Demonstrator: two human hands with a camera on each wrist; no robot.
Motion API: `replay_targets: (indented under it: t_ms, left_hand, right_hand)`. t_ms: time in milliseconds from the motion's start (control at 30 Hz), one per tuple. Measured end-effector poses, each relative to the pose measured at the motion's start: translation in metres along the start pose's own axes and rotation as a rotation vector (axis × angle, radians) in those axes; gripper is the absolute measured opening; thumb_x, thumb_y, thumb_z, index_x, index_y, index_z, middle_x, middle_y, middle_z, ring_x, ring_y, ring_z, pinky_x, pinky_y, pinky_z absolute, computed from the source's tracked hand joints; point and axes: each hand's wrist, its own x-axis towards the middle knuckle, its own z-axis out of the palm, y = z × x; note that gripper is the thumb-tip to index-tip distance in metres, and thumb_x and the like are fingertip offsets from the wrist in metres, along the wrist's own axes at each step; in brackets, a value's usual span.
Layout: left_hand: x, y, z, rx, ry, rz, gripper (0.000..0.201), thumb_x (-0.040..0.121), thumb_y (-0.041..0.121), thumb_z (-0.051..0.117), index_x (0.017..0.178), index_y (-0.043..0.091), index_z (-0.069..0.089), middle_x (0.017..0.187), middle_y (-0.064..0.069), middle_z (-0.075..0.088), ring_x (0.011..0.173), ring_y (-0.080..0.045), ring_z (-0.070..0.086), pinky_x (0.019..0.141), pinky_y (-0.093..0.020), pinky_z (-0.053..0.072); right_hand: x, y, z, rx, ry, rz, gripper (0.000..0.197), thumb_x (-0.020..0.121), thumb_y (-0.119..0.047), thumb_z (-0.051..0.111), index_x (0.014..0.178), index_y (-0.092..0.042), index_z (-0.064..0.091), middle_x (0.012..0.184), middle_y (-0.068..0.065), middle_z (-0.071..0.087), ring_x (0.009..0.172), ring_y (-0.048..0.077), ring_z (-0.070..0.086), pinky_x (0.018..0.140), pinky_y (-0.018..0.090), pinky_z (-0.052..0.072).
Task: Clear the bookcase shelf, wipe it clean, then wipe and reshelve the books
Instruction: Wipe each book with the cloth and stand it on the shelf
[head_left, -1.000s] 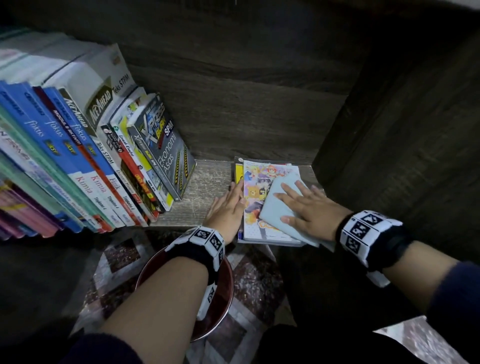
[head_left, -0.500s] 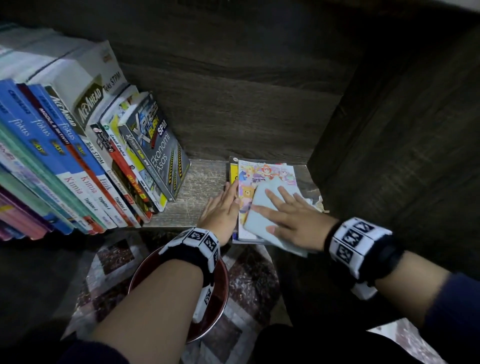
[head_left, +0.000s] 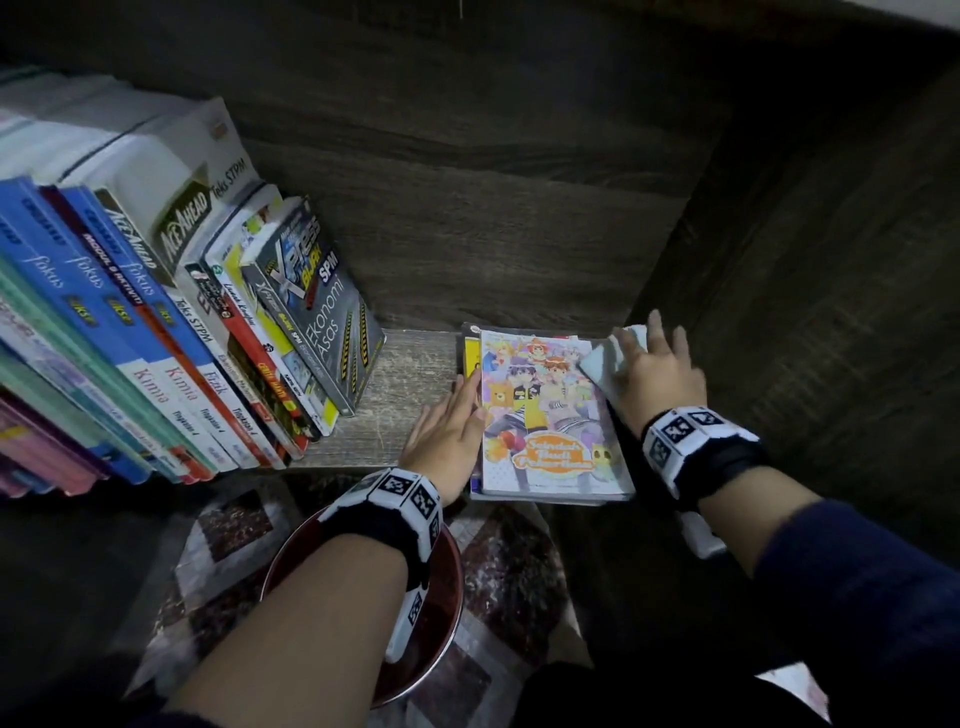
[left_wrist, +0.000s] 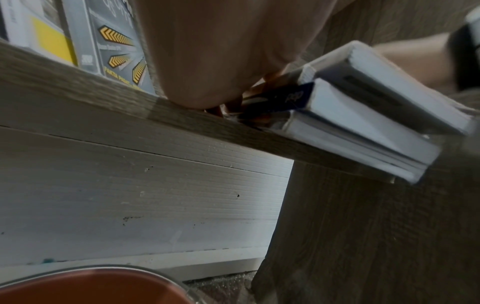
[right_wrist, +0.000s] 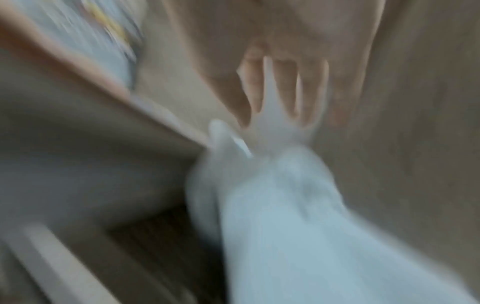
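Small stack of books (head_left: 545, 415) lies flat at the shelf's (head_left: 400, 395) right end, cartoon cover up, long axis front-to-back, bottom edges jutting past the shelf front. Left hand (head_left: 447, 431) lies flat w/ straight fingers against the stack's left edge, gripping nothing. Right hand (head_left: 657, 374), fingers spread, presses a pale blue cloth (head_left: 602, 364) at the stack's far right corner, next to the side panel. Leaning row of textbooks (head_left: 171, 332) stands well left; red bowl (head_left: 441, 592) below.
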Motion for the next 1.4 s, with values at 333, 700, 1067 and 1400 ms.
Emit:
replay_targets:
  t_ms: [333, 700, 1067, 1400]
  left_hand:
    - [0.007, -0.008, 0.004, -0.152, 0.040, -0.047, 0.059, 0.102, 0.040, 0.022, 0.153, 0.037, -0.009, 0.162, 0.008, 0.005, 0.149, -0.016, 0.005, 0.122, -0.041, 0.006]
    - [-0.020, 0.027, -0.036, -0.448, 0.502, -0.107, 0.039, 0.106, 0.031, 0.027, 0.136, 0.019, 0.048, 0.118, 0.012, 0.055, 0.116, -0.015, 0.051, 0.090, -0.025, 0.034]
    - [-0.049, 0.034, -0.068, -0.622, 0.799, 0.290, 0.040, 0.103, 0.039, 0.030, 0.141, 0.048, 0.027, 0.133, 0.049, 0.034, 0.127, 0.021, 0.033, 0.106, -0.011, 0.033]
    - [-0.036, -0.025, -0.095, -0.133, 1.069, 0.301, 0.044, 0.095, 0.016, 0.055, 0.136, 0.006, 0.047, 0.127, -0.007, 0.060, 0.116, 0.006, 0.053, 0.096, -0.005, 0.039]
  right_hand:
    - [-0.043, -0.023, -0.016, 0.326, -0.253, -0.038, 0.042, 0.097, -0.028, 0.045, 0.139, -0.021, 0.045, 0.120, 0.017, 0.063, 0.113, 0.034, 0.055, 0.091, 0.033, 0.044]
    - [-0.029, -0.051, 0.006, 1.079, -0.368, 0.073, 0.024, 0.097, -0.024, 0.052, 0.121, -0.024, 0.053, 0.101, 0.010, 0.069, 0.093, 0.027, 0.067, 0.088, 0.043, 0.054]
    - [0.020, -0.140, -0.041, 1.776, -0.522, 0.220, 0.036, 0.104, -0.038, 0.033, 0.117, -0.018, 0.059, 0.089, 0.008, 0.075, 0.074, 0.021, 0.073, 0.061, 0.035, 0.056]
    - [0.070, -0.253, -0.039, 1.557, -0.435, -0.075, 0.045, 0.098, -0.046, 0.044, 0.136, -0.023, 0.050, 0.135, 0.008, 0.056, 0.119, 0.024, 0.056, 0.108, 0.041, 0.040]
